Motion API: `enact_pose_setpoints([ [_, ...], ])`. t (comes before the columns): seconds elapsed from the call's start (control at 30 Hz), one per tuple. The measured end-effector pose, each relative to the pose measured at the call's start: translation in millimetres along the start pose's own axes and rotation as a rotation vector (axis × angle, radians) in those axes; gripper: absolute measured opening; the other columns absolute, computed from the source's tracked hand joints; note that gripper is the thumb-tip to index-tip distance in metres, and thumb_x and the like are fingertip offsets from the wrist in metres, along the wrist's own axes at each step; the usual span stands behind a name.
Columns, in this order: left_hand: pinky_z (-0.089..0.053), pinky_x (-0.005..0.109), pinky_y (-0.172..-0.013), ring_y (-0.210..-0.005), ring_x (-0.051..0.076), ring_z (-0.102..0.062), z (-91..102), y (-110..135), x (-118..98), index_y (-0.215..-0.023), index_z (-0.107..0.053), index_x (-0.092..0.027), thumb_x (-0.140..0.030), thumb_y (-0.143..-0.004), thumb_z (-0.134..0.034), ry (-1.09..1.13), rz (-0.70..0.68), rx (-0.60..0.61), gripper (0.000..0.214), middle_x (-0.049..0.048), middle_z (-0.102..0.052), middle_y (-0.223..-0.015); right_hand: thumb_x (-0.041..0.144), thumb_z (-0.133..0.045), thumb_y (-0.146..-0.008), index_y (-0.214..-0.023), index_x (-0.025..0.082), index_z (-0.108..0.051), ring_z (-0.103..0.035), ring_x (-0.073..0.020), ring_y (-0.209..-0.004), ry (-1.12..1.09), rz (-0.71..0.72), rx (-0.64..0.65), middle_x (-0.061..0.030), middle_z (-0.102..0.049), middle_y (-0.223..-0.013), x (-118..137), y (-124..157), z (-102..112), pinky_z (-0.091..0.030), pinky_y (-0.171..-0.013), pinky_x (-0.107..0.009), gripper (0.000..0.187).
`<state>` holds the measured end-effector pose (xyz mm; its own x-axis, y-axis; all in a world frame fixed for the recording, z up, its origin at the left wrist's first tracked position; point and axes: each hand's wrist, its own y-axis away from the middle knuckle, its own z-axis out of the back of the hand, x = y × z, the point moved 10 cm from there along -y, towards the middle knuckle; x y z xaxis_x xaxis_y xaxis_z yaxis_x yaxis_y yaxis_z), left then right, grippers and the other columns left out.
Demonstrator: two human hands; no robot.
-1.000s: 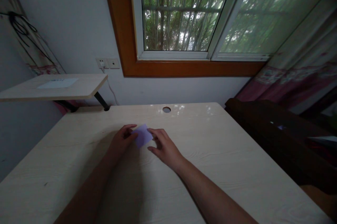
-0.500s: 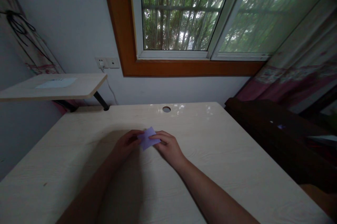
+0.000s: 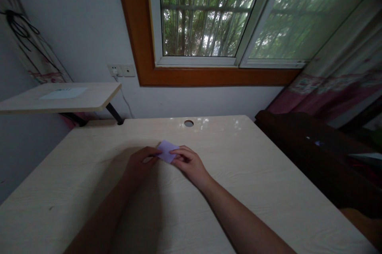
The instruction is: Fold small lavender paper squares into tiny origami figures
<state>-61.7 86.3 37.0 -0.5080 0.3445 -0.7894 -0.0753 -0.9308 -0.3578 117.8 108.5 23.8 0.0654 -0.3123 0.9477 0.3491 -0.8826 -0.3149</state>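
Note:
A small folded piece of purple paper (image 3: 167,150) lies low over the pale wooden desk (image 3: 253,182), near its middle. My left hand (image 3: 140,163) pinches the paper's left corner with curled fingers. My right hand (image 3: 188,162) grips its right side, with the fingers bent over the top edge. Both hands rest on or just above the desk top, close together.
A round cable hole (image 3: 188,123) sits at the desk's far edge. A small side shelf (image 3: 89,100) with a white sheet (image 3: 63,93) stands at the left. A wall socket (image 3: 121,71) and a window (image 3: 205,15) are behind; dark furniture (image 3: 316,154) is at the right.
The paper has been turned and brought down flatter toward the desk. My right hand's fingers went from stretched out beside the paper to curled over it. Both hands drew closer together.

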Motion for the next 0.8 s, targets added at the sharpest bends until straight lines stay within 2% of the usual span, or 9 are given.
enact_pose_setpoints([
  [0.2, -0.054, 0.034, -0.089, -0.094, 0.021, -0.069, -8.1, 1.0, -7.5, -0.099, -0.076, -0.025, -0.031, -0.083, -0.070, 0.020, -0.078, 0.059, 0.018, 0.0068, -0.075, -0.100, 0.033, -0.076, -0.079, -0.092, 0.026, -0.078, -0.062, -0.0177, -0.088, 0.007, -0.011, -0.010, -0.0054, -0.066, -0.099, -0.2, -0.9, 3.2, -0.049, -0.075, -0.029, 0.015],
  [0.33, -0.053, 0.035, -0.091, -0.100, 0.022, -0.068, -15.1, 1.6, -6.3, -0.098, -0.075, -0.023, -0.031, -0.079, -0.074, 0.124, -0.052, 0.119, 0.021, 0.0078, -0.073, -0.106, 0.036, -0.076, -0.078, -0.081, 0.023, -0.077, -0.063, -0.0190, -0.090, -0.010, -0.052, -0.012, -0.0055, -0.069, -0.095, -3.1, -1.2, 2.5, -0.049, -0.081, -0.032, 0.013],
  [0.47, -0.054, 0.032, -0.084, -0.090, 0.020, -0.069, -18.8, 2.7, -6.3, -0.089, -0.072, -0.020, -0.031, -0.081, -0.072, 0.196, 0.010, 0.132, 0.014, 0.0066, -0.073, -0.096, 0.040, -0.076, -0.078, -0.078, 0.021, -0.075, -0.064, -0.0183, -0.087, -0.006, -0.062, -0.007, -0.0058, -0.070, -0.094, -5.7, -1.6, 1.3, -0.050, -0.080, -0.032, 0.019],
  [0.67, -0.053, 0.030, -0.080, -0.085, 0.018, -0.067, -25.2, 5.0, -5.3, -0.084, -0.068, -0.019, -0.033, -0.083, -0.069, 0.166, 0.032, 0.152, 0.014, 0.0045, -0.073, -0.090, 0.038, -0.074, -0.080, -0.078, 0.021, -0.070, -0.063, -0.0180, -0.093, 0.023, -0.035, -0.004, -0.0061, -0.069, -0.100, -8.0, -1.4, 1.0, -0.048, -0.077, -0.029, 0.017],
  [0.73, -0.053, 0.030, -0.079, -0.083, 0.018, -0.067, -25.5, 5.7, -0.1, -0.082, -0.066, -0.019, -0.034, -0.082, -0.070, 0.165, 0.058, 0.139, 0.016, 0.0041, -0.072, -0.089, 0.037, -0.075, -0.079, -0.078, 0.020, -0.067, -0.062, -0.0165, -0.087, 0.007, -0.078, -0.005, -0.0043, -0.068, -0.096, -14.7, -0.4, 0.0, -0.046, -0.072, -0.027, 0.019],
  [0.8, -0.054, 0.030, -0.079, -0.084, 0.019, -0.067, -24.5, 6.3, 6.6, -0.084, -0.064, -0.019, -0.035, -0.080, -0.072, 0.178, 0.094, 0.111, 0.018, 0.0039, -0.072, -0.089, 0.038, -0.075, -0.077, -0.078, 0.019, -0.063, -0.057, -0.0135, -0.073, -0.017, -0.160, -0.001, -0.0004, -0.065, -0.082, -24.8, 1.5, -1.7, -0.042, -0.064, -0.024, 0.022],
])
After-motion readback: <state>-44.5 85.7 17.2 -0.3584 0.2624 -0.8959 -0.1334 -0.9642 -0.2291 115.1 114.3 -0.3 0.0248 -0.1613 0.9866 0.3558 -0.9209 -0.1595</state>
